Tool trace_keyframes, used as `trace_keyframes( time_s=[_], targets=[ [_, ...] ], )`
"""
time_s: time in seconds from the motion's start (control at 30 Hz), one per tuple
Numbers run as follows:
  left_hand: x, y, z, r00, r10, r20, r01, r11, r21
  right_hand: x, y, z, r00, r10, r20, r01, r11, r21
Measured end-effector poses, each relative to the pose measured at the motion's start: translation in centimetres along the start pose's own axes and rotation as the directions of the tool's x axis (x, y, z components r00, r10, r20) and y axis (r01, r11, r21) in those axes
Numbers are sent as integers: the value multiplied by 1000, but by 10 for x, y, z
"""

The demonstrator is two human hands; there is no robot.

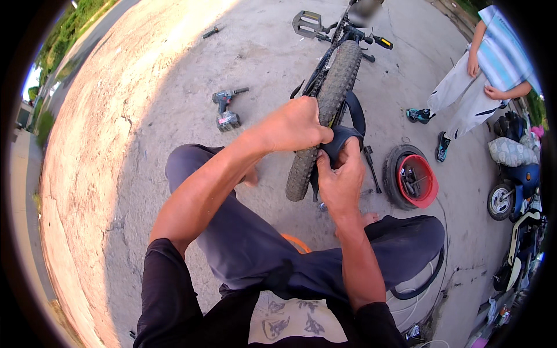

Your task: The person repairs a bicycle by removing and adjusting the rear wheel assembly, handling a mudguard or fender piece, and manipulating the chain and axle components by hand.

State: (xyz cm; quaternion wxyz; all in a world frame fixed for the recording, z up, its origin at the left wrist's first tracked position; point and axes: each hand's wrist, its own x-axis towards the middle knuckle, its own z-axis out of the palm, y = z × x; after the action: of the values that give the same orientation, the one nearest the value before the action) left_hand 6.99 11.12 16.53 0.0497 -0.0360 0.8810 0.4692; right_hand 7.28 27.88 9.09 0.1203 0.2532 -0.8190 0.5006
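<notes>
You sit on shaded concrete ground (pixel 168 98), a bicycle (pixel 318 77) standing before you, while a bystander in a striped top (pixel 506 55) stands to the right. The bicycle's knobby tyre (pixel 342 66) points toward you between your knees. To its right, a loose tyre (pixel 391 177) lies on the concrete, a red bowl (pixel 430 188) of dark metal parts resting within it. A black tube (pixel 343 142) loops out at the knobby tyre's right side, clamped between the thumb and fingers of your right hand (pixel 343 182). Your left hand (pixel 299 123) is bunched just beside it, against the tyre; whether it grips the tube you cannot tell. A cordless drill (pixel 223 104) lies to the left, and a small dark tool (pixel 210 32) lies farther off.
</notes>
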Motion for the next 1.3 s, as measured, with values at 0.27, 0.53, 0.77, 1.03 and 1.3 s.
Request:
trace_keyframes(
  time_s=[0.27,0.53,0.77,1.03,1.3],
  targets=[
    [-20,10,25,977,0,-213,35,987,158,5,-3,-5,976,199,93,-217,939,268],
    [-15,-2,8,991,31,-129,-3,978,209,14,-11,-5,973,187,137,-208,964,163],
    [-34,1,25,968,28,-249,24,979,204,-5,-5,1,985,167,41,-171,974,147],
    [-52,-5,36,977,-88,-192,100,994,54,-6,-12,-16,973,174,153,-198,968,152],
    [-58,2,56,932,-90,-350,144,981,132,-13,25,-9,938,108,329,-282,790,544]
  ],
)
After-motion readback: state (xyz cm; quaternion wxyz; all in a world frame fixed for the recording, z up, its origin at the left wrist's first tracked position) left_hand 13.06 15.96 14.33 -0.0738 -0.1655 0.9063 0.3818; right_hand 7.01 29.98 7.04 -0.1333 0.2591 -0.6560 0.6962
